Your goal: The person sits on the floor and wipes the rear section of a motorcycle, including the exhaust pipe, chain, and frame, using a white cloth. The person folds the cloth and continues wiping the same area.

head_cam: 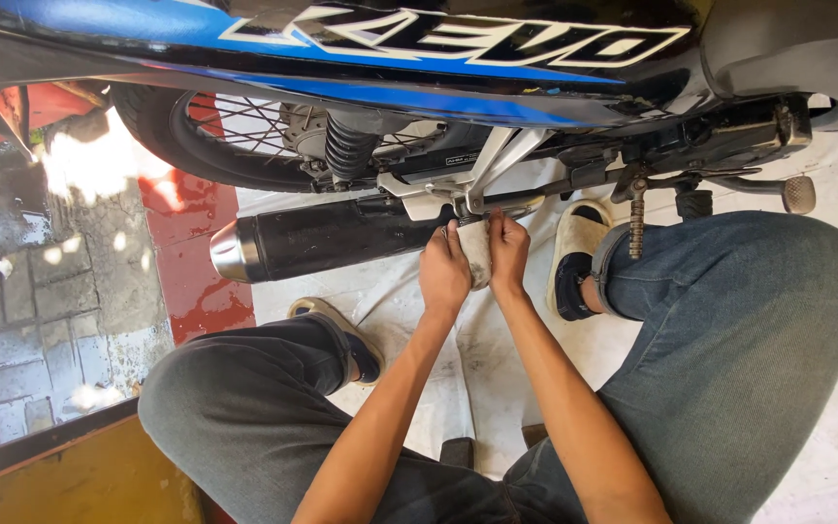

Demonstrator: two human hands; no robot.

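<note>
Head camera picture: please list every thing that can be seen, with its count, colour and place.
Motorcycle body panel: one, black and blue, across the top.
Rear wheel: one, black tyre with spokes, upper left.
Shock spring: one, black, beside the wheel.
Exhaust muffler: one, black with a silver end, centre left.
Cloth: one, whitish, between both hands at the muffler.
Kick lever: one, metal, upper right.
Floor sheet: one, white, under the person.
Paving stones: several, grey, left.
Sandals: two, pale, on the feet.
Jeans: one pair, grey-blue.
Left hand: on the cloth.
Right hand: on the cloth.
</note>
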